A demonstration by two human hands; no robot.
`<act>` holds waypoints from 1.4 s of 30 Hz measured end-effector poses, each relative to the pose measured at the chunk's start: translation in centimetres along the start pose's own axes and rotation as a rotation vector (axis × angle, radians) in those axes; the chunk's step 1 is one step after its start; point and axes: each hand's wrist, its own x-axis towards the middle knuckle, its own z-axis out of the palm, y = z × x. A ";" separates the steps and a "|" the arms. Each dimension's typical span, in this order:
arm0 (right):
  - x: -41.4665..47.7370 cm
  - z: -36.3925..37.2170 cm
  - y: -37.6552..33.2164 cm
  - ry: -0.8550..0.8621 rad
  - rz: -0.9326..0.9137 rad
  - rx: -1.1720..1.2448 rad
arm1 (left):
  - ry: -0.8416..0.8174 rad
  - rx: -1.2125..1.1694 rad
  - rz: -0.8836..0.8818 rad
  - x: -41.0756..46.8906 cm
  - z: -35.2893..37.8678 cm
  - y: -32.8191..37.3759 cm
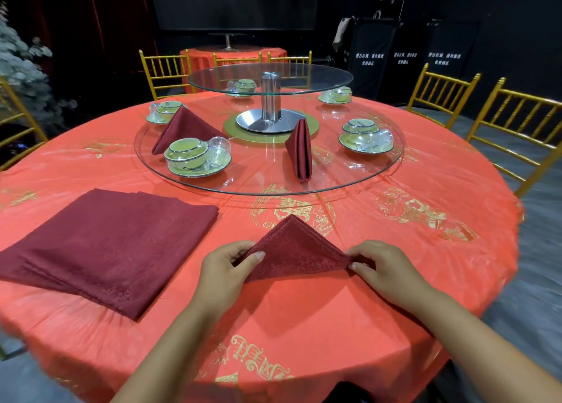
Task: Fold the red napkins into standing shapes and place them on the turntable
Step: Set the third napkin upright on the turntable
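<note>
Head view: your left hand (226, 269) and right hand (381, 270) pinch opposite corners of the napkin (296, 250); its long edge runs left-right, peak toward the turntable (377, 174).

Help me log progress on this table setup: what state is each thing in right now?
triangle napkin: folded, held at both lower corners.
left hand: pinches its left corner.
right hand: pinches its right corner.
napkin stack: lying flat on the tablecloth.
tent napkin: standing on the turntable.
narrow napkin: standing on the turntable.
nearest bowl: upright on its saucer.
</note>
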 end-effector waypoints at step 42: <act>7.4 4.5 -0.2 0.225 0.131 0.131 | -0.104 0.816 0.125 14.1 0.8 -2.2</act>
